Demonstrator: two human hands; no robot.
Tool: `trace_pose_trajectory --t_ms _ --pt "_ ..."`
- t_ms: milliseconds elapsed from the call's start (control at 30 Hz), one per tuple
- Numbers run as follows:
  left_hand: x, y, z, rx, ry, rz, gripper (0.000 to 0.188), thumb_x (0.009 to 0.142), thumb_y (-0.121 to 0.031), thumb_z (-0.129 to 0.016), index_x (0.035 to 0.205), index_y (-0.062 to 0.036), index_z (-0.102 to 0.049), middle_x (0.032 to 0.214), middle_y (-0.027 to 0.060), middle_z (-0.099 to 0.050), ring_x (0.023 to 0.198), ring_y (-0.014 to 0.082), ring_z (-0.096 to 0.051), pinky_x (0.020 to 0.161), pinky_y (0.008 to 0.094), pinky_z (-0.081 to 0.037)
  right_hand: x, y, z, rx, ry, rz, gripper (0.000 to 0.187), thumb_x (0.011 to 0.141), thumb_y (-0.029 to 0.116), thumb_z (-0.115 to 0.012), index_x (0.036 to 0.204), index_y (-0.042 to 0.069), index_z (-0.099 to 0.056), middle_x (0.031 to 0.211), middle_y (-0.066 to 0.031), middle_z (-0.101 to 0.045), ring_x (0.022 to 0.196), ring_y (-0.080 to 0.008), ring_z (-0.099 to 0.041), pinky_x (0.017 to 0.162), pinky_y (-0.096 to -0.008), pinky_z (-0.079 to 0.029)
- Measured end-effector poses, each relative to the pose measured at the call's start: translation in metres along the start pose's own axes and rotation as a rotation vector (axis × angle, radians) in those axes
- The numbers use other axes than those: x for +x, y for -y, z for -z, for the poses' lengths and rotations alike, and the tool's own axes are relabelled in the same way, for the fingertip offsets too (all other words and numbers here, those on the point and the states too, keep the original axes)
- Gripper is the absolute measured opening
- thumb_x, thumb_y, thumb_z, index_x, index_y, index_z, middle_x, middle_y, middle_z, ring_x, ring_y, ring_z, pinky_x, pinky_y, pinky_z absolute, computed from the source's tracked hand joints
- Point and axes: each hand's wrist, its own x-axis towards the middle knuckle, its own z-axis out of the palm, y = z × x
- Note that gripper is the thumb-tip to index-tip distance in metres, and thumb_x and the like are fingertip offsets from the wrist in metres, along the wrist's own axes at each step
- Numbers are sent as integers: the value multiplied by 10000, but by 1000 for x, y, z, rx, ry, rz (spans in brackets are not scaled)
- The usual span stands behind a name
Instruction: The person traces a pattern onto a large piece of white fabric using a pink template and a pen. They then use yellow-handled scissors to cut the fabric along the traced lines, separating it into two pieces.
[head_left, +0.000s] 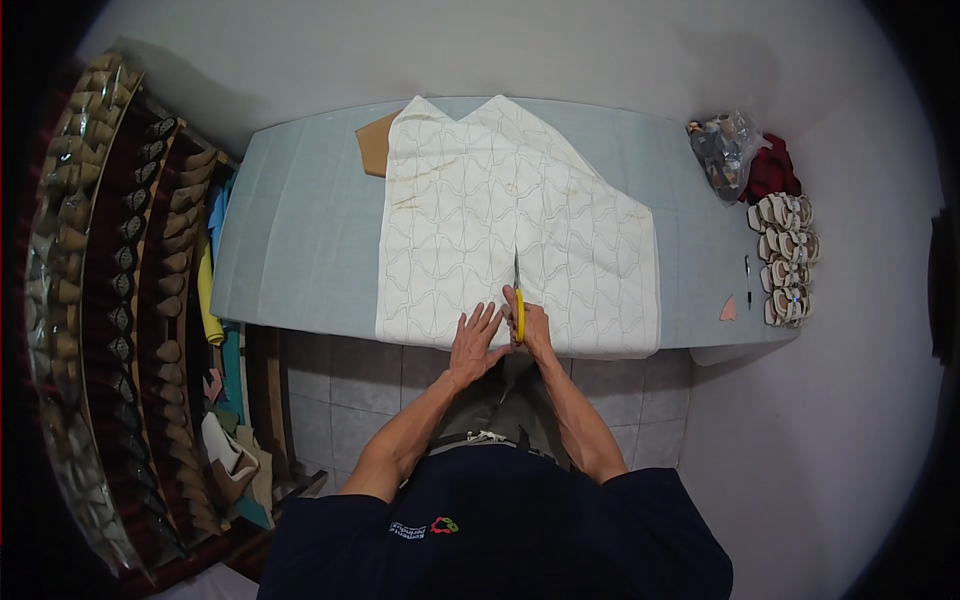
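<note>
The right hand (533,325) has its fingers wrapped around yellow-handled scissors (519,312), whose blades point away up a slit in the white sheet (470,210). The left hand (475,340) lies flat just beside it, fingers spread wide, pressing the sheet's near edge. The sheet, marked with curved outlines, lies across the middle of the grey bench (300,230). Sandals (785,255) are stacked at the bench's right end, under a clear bag (725,145).
</note>
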Motion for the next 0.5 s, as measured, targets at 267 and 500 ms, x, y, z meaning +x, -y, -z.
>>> trace_pose_trajectory --t_ms 267,500 --pt "-9 36 5 120 69 -203 751 922 -173 -727 1584 -71 -388 1666 118 -353 1549 343 -296 1254 530 -279 17 0 -6 10 -6 51 803 828 788 -695 702 -2 -633 519 -29 -512 437 -135 -533 423 -293 -414" --pt "-10 37 4 111 85 -229 661 972 -178 -671 1573 -85 -412 1655 106 -372 1540 344 -311 1254 531 -287 13 9 -8 43 -34 31 767 831 781 -700 636 48 -580 521 -23 -504 429 -129 -507 422 -296 -405"
